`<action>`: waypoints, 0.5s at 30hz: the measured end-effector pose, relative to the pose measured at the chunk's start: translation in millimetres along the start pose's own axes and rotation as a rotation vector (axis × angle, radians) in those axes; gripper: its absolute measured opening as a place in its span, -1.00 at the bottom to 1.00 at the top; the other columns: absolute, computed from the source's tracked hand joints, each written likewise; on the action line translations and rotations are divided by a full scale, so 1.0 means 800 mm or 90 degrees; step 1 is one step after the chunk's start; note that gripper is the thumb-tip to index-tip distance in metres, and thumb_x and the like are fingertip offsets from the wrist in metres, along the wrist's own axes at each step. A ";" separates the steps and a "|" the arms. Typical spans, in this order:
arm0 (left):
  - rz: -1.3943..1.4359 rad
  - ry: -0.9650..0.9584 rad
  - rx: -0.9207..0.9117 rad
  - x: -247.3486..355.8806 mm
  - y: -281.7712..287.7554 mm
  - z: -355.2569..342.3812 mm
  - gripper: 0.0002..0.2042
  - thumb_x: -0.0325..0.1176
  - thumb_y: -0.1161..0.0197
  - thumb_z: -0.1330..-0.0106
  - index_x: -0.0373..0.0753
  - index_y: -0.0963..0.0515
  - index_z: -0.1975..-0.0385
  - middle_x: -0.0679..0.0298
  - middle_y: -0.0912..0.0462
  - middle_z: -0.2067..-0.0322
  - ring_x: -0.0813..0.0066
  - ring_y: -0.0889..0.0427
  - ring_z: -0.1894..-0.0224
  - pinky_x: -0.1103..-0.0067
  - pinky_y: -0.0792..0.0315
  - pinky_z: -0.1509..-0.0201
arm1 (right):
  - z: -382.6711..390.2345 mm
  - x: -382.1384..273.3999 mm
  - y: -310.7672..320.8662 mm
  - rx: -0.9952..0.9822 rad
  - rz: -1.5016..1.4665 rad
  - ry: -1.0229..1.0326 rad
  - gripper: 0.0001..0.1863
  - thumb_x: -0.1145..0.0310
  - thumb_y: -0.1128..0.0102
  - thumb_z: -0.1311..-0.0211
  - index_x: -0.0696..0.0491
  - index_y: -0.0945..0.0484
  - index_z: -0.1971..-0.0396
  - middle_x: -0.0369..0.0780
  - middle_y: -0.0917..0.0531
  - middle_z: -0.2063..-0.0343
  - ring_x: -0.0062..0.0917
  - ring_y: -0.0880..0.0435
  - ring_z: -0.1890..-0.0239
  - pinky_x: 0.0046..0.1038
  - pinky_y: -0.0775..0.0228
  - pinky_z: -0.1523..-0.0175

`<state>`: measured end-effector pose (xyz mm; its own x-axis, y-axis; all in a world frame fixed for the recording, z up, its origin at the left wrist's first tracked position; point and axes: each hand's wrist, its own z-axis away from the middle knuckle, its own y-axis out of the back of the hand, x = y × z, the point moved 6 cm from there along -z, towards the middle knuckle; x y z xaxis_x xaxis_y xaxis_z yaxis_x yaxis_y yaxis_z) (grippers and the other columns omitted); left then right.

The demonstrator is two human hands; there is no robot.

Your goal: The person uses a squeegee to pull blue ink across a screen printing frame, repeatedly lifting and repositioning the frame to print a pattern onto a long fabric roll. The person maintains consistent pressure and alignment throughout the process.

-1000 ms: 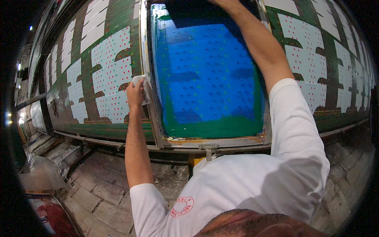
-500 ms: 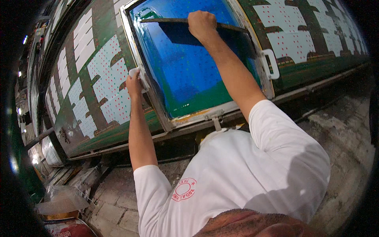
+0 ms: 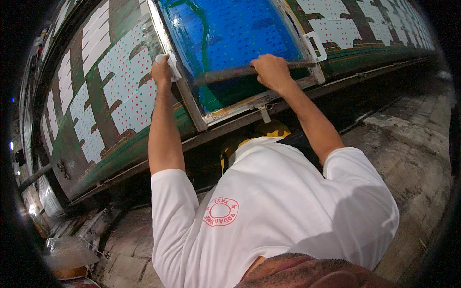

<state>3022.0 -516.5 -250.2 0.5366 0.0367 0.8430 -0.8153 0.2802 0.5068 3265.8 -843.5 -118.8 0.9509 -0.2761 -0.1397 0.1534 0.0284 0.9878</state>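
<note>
A screen printing frame (image 3: 193, 106) with blue mesh (image 3: 230, 36) lies on the long table. Green ink streaks the mesh on the left and pools along its near end. My right hand (image 3: 272, 72) is closed on a long squeegee (image 3: 223, 73), which spans the mesh near its lower end and is smeared by motion. At the frame's left side, my left hand (image 3: 162, 72) is closed round a white handle (image 3: 159, 59). A matching white handle (image 3: 315, 46) sticks out on the right side, with no hand on it.
Pale cut pieces with red and green dots (image 3: 127, 89) lie on the green table (image 3: 122, 144) to the left. More dotted pieces (image 3: 331, 24) lie to the right. A metal rail (image 3: 139, 165) runs along the near edge. Clear plastic (image 3: 69, 252) sits at lower left.
My right hand has drawn the squeegee toward me, from the mesh's far part to near its lower end. My left hand still grips the handle.
</note>
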 end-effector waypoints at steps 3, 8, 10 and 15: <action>-0.013 -0.017 0.025 0.000 -0.001 0.001 -0.49 0.08 -0.23 -0.23 -0.35 -0.68 0.22 -0.11 -0.72 0.29 -0.07 -0.70 0.19 0.20 -0.49 0.04 | 0.045 -0.018 -0.006 -0.007 -0.003 0.071 -0.76 0.41 -0.40 0.01 0.01 -0.70 0.26 -0.14 -0.71 0.29 -0.22 -0.71 0.13 -0.12 -0.61 0.09; -0.183 -0.107 0.053 0.012 -0.003 0.000 -0.49 0.06 -0.12 -0.32 -0.34 -0.68 0.14 -0.23 -0.68 0.11 -0.23 -0.63 -0.02 0.14 -0.45 -0.12 | 0.063 -0.023 0.001 -0.038 -0.001 0.114 -0.56 0.44 -0.45 0.06 -0.06 -0.70 0.07 -0.22 -0.71 0.20 -0.27 -0.69 0.06 -0.16 -0.60 0.01; -0.208 -0.135 0.063 0.014 -0.004 0.001 -0.50 0.03 -0.07 -0.37 -0.37 -0.66 0.14 -0.23 -0.67 0.13 -0.25 -0.62 -0.01 0.11 -0.44 -0.12 | 0.052 -0.019 0.004 -0.063 0.005 0.116 -0.53 0.44 -0.45 0.06 -0.07 -0.69 0.02 -0.22 -0.71 0.18 -0.26 -0.69 0.05 -0.15 -0.60 0.00; -0.271 -0.214 0.093 0.020 -0.007 0.009 -0.64 -0.24 0.18 -0.53 -0.37 -0.52 0.21 -0.17 -0.66 0.29 -0.22 -0.65 0.18 0.03 -0.47 0.05 | 0.027 -0.014 0.008 -0.086 0.012 0.113 -0.49 0.43 -0.45 0.05 -0.10 -0.69 -0.02 -0.21 -0.71 0.18 -0.25 -0.70 0.03 -0.14 -0.60 -0.02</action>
<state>3033.5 -524.2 -237.7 0.7451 -0.3656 0.5578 -0.5766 0.0674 0.8143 3250.4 -860.8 -109.7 0.9845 -0.1006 -0.1434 0.1585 0.1631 0.9738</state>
